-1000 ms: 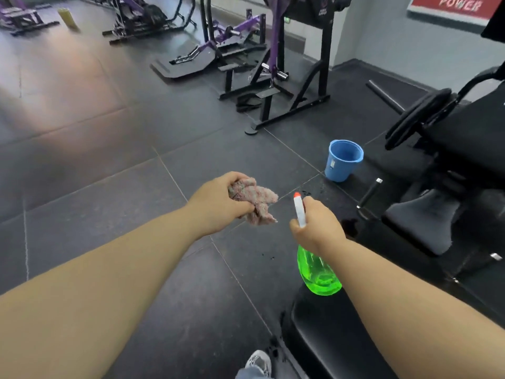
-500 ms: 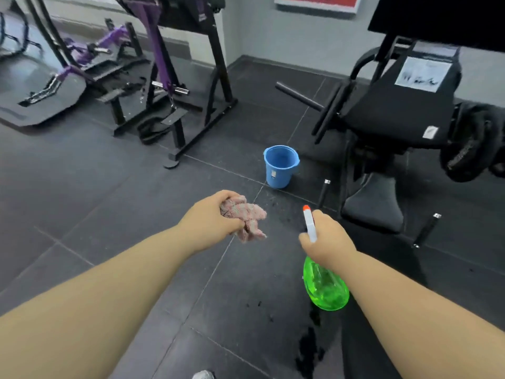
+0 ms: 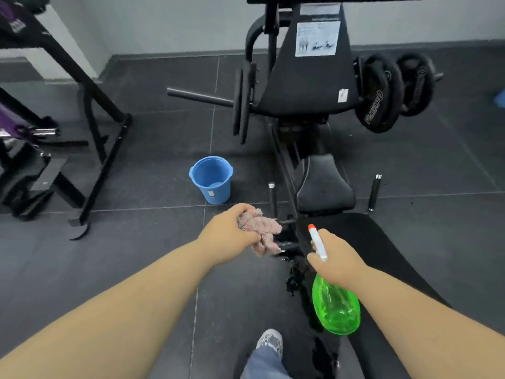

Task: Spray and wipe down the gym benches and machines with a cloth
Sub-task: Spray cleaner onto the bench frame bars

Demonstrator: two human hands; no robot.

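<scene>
Unreadable label [image 3: 317, 38] on machine [image 3: 306, 86]

at twelve o'clock stands the machine [image 3: 311, 86], its weight plates [image 3: 379, 97] at one o'clock, the bucket [image 3: 211, 184] at eleven and a rack [image 3: 93, 110] at ten. nearer us, our left hand [image 3: 229, 236] holds the cloth [image 3: 262, 231] just left of the bench pad [image 3: 388, 255], our right hand [image 3: 338, 258] the spray bottle [image 3: 336, 310] over its left edge.

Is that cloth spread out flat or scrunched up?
Scrunched up: the cloth is a crumpled wad held in the left hand, with loose folds hanging below it.
</scene>
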